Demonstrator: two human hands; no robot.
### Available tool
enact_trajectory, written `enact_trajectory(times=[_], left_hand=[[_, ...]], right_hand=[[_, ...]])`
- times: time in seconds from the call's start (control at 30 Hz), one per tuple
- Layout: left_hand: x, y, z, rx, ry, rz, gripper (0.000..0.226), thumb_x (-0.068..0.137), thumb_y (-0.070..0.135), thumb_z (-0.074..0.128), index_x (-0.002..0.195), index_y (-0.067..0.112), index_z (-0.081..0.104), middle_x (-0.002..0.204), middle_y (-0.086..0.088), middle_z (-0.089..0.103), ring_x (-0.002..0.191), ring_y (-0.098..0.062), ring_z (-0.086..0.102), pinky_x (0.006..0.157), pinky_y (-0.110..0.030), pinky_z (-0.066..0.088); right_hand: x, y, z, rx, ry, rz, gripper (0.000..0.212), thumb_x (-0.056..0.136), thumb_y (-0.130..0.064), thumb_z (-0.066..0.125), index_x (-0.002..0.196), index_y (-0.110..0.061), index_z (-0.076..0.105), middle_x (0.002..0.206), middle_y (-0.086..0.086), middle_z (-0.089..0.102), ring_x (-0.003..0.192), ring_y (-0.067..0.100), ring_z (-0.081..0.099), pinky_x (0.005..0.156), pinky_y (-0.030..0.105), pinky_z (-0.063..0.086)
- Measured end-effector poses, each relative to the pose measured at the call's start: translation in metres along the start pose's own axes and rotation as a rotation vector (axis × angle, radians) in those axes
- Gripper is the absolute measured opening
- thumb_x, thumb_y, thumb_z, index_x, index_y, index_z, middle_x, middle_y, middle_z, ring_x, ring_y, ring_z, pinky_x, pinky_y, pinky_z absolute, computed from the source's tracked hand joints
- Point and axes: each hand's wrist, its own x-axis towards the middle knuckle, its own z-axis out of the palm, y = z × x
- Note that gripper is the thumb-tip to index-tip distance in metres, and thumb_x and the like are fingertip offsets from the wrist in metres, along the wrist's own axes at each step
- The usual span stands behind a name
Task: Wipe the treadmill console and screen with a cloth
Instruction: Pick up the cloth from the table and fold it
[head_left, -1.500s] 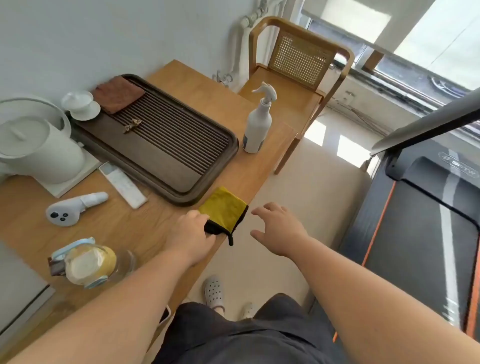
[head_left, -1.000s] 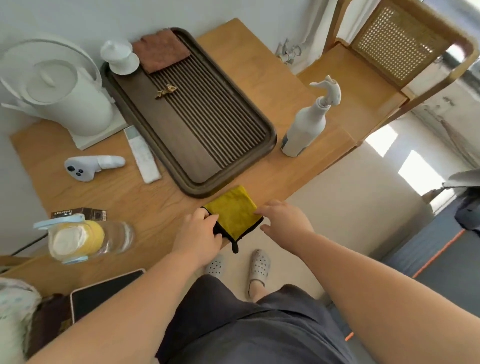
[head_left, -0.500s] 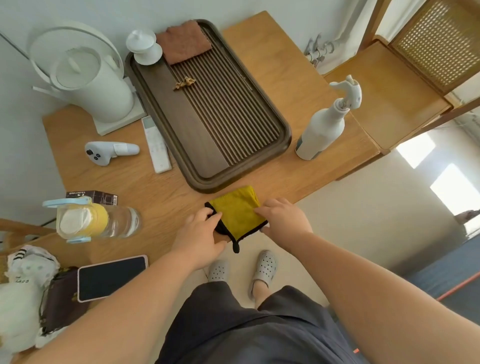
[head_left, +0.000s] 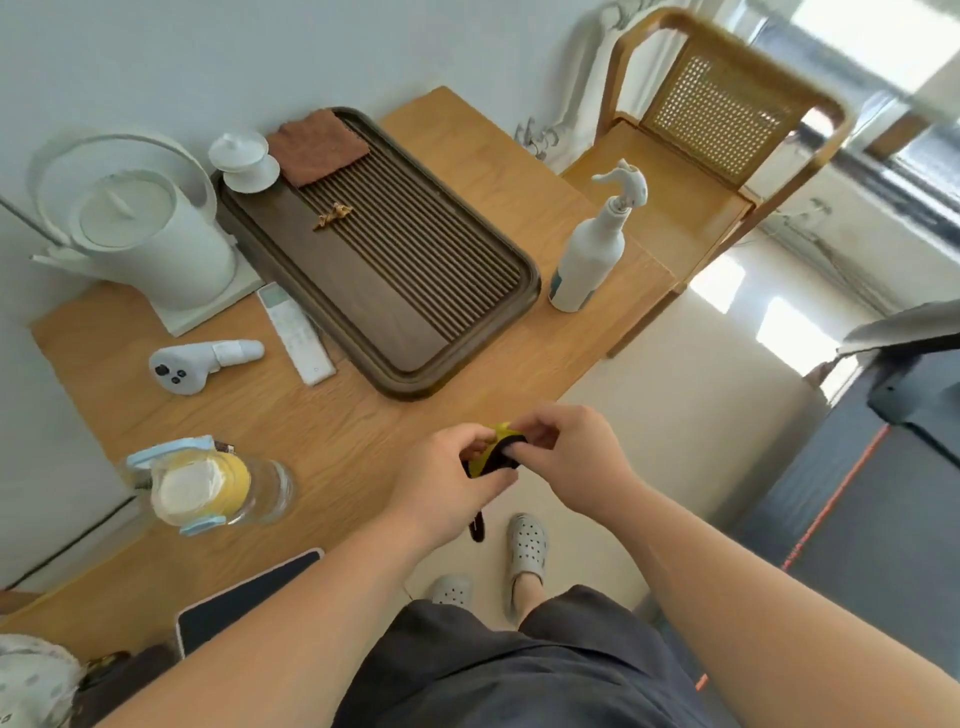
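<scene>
A yellow cloth (head_left: 492, 453) with a black edge is bunched between both hands, just off the front edge of the wooden table (head_left: 332, 431). My left hand (head_left: 441, 483) grips its left side and my right hand (head_left: 566, 457) pinches its right side. A black loop of the cloth hangs below my left hand. Most of the cloth is hidden by my fingers. The treadmill (head_left: 883, 493) shows at the right edge, with its dark deck and an orange stripe; its console is only partly in view.
On the table stand a white spray bottle (head_left: 589, 254), a dark slatted tray (head_left: 384, 249), a white kettle (head_left: 140, 228), a remote (head_left: 296, 332), a white controller (head_left: 200, 361), a glass jar (head_left: 208, 488) and a tablet (head_left: 244, 597). A wooden chair (head_left: 691, 171) stands behind.
The cloth lay flat at the table's edge under both hands; now both hands have lifted it off the table and bunched it between them. The view has swung right, showing the treadmill.
</scene>
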Motion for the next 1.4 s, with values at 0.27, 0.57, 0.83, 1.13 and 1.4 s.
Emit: enact_trajectory(times=[0.27, 0.57, 0.83, 1.13, 1.4], left_hand=[[-0.024, 0.063, 0.013, -0.119, -0.246, 0.256, 0.011, 0.088, 0.020, 0.075, 0.078, 0.023, 0.074, 0.068, 0.002, 0.070, 0.051, -0.009, 0.060, 0.048, -0.024, 0.045], [-0.052, 0.145, 0.106, -0.180, -0.575, 0.333, 0.014, 0.084, 0.005, 0.076, 0.073, 0.012, 0.072, 0.057, 0.000, 0.064, 0.049, -0.010, 0.053, 0.046, -0.025, 0.041], [-0.111, 0.198, 0.254, 0.270, -0.798, 0.507, 0.011, 0.083, 0.017, 0.073, 0.073, 0.018, 0.072, 0.068, -0.002, 0.072, 0.053, -0.007, 0.057, 0.053, -0.026, 0.047], [-0.266, 0.288, 0.442, 0.494, -0.858, 0.674, 0.022, 0.086, 0.024, 0.071, 0.066, 0.028, 0.061, 0.063, 0.008, 0.063, 0.061, -0.002, 0.055, 0.062, -0.018, 0.042], [-0.345, 0.445, 0.479, 0.247, -0.561, 0.503, 0.013, 0.091, 0.023, 0.070, 0.078, 0.020, 0.070, 0.077, -0.004, 0.069, 0.065, -0.008, 0.059, 0.064, -0.024, 0.047]], right_hand=[[-0.123, 0.018, -0.045, 0.087, 0.323, 0.197, 0.008, 0.091, -0.019, 0.074, 0.093, -0.024, 0.080, 0.079, -0.006, 0.073, 0.075, 0.008, 0.063, 0.071, 0.027, 0.053], [-0.254, 0.094, -0.077, -0.053, 0.698, 0.410, 0.005, 0.074, -0.025, 0.069, 0.070, -0.028, 0.068, 0.091, -0.015, 0.063, 0.091, 0.010, 0.057, 0.081, 0.021, 0.046], [-0.395, 0.189, -0.111, 0.262, 0.792, 0.572, 0.024, 0.096, -0.016, 0.066, 0.080, -0.034, 0.062, 0.070, -0.010, 0.065, 0.067, 0.005, 0.056, 0.070, 0.028, 0.048], [-0.567, 0.343, -0.239, 0.255, 0.784, 0.536, 0.019, 0.089, -0.021, 0.077, 0.079, -0.036, 0.071, 0.085, -0.015, 0.073, 0.087, 0.001, 0.065, 0.079, 0.018, 0.047], [-0.673, 0.358, -0.405, 0.236, 0.565, 0.475, 0.032, 0.090, -0.014, 0.063, 0.106, -0.041, 0.058, 0.101, -0.009, 0.063, 0.085, 0.016, 0.062, 0.078, 0.030, 0.052]])
